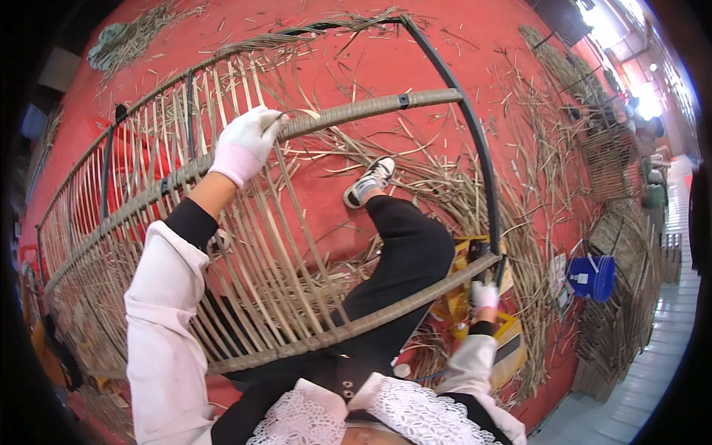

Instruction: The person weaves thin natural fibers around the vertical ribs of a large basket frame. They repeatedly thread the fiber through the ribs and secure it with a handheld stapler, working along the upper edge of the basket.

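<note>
A large curved frame of dark metal bars (475, 141) lies across my lap, with tan strips (274, 245) strung in rows between its wrapped rails. At the middle rail (356, 111), my gloved left hand (248, 141) is closed, its fingers pinching a rattan strip (302, 113) against the rail. The front rail (400, 308) crosses over my leg. By the frame's lower right corner my gloved right hand (486, 294) is closed beside a yellow crate (508, 345). Something dark shows at its fingers, too small to make out.
Loose strips (460, 193) are strewn over the red floor (334, 67), with a thick heap along the right. A blue bucket (591, 278) stands at the right near stacked woven panels (619, 289). My shoe (371, 180) rests on the floor inside the frame.
</note>
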Demonstrator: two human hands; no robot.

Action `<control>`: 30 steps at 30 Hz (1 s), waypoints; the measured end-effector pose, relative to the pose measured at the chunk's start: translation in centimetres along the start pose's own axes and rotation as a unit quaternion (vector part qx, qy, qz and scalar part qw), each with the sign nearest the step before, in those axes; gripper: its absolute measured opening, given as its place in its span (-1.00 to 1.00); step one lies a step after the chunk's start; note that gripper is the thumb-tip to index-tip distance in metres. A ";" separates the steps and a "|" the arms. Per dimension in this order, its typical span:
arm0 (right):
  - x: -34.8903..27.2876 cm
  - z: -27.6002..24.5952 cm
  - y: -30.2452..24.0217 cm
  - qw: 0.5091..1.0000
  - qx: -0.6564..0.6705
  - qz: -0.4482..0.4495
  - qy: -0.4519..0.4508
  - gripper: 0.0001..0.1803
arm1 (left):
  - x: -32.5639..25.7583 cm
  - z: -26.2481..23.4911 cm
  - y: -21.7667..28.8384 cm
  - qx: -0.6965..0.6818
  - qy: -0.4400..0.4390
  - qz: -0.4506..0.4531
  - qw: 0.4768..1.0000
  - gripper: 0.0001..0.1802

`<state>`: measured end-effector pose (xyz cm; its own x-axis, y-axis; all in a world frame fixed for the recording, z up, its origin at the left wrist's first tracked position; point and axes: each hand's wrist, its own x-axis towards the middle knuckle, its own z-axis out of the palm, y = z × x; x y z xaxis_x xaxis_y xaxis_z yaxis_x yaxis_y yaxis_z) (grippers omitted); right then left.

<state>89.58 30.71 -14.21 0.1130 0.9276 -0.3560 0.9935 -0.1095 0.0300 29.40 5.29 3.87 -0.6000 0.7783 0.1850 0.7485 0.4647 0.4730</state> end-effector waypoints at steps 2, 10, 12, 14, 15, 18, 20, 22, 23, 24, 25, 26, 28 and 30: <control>2.9 6.0 2.1 0.994 -0.017 -0.038 0.104 -0.32 | -0.4 0.2 0.4 -0.001 0.022 0.010 1.000 -0.69; -1.9 -15.8 0.6 0.921 0.360 -0.147 -0.022 -0.92 | 1.0 -0.6 -0.2 0.018 -0.061 0.001 0.998 -0.63; -7.5 -23.2 -3.3 0.861 0.476 -0.181 -0.006 -0.90 | 1.1 -0.5 -0.8 -0.023 -0.063 0.029 0.997 -0.63; -13.8 -27.7 -9.5 0.797 0.533 -0.263 -0.112 -0.87 | 1.0 -0.3 -1.1 -0.027 -0.063 0.020 0.997 -0.63; -15.9 -28.9 -13.7 0.805 0.503 -0.275 -0.155 -0.85 | 0.8 -0.2 -1.1 -0.020 -0.060 0.019 0.998 -0.63; -20.7 -28.4 -26.7 0.769 0.439 -0.347 -0.309 -0.80 | 0.3 -0.3 -0.8 -0.039 -0.024 0.027 0.999 -0.63; -22.8 -27.1 -33.8 0.752 0.347 -0.405 -0.388 -0.75 | 0.2 -0.6 -0.5 -0.030 -0.051 -0.008 0.998 -0.62; -24.6 -26.1 -38.7 0.762 0.248 -0.466 -0.376 -0.75 | 0.3 -0.9 -0.3 -0.018 -0.065 -0.018 0.998 -0.60; -25.5 -25.7 -40.4 0.778 0.206 -0.478 -0.352 -0.76 | 0.5 -1.0 -0.3 -0.024 -0.077 -0.027 0.996 -0.60; -26.2 -25.6 -41.5 0.780 0.181 -0.504 -0.325 -0.77 | 0.6 -1.1 -0.4 -0.031 -0.093 -0.036 0.995 -0.60; -26.8 -25.4 -42.4 0.808 0.156 -0.481 -0.304 -0.77 | 0.6 -1.1 -0.5 -0.015 -0.089 -0.037 0.995 -0.64; -27.2 -25.5 -43.0 0.790 0.152 -0.495 -0.327 -0.76 | 0.6 -1.0 -0.7 -0.004 -0.088 -0.033 0.996 -0.65; -27.5 -25.6 -43.7 0.808 0.127 -0.484 -0.311 -0.75 | 0.5 -0.7 -1.0 0.011 -0.079 -0.016 0.997 -0.68; -27.2 -25.4 -44.2 0.806 0.098 -0.498 -0.304 -0.72 | 0.4 -0.4 -1.2 0.001 -0.065 -0.010 0.998 -0.70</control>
<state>42.91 19.37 17.90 -0.8255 0.2514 -0.5053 0.5604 0.4719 -0.6807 28.17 4.87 3.75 -0.5735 0.8169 0.0620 0.7374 0.4817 0.4735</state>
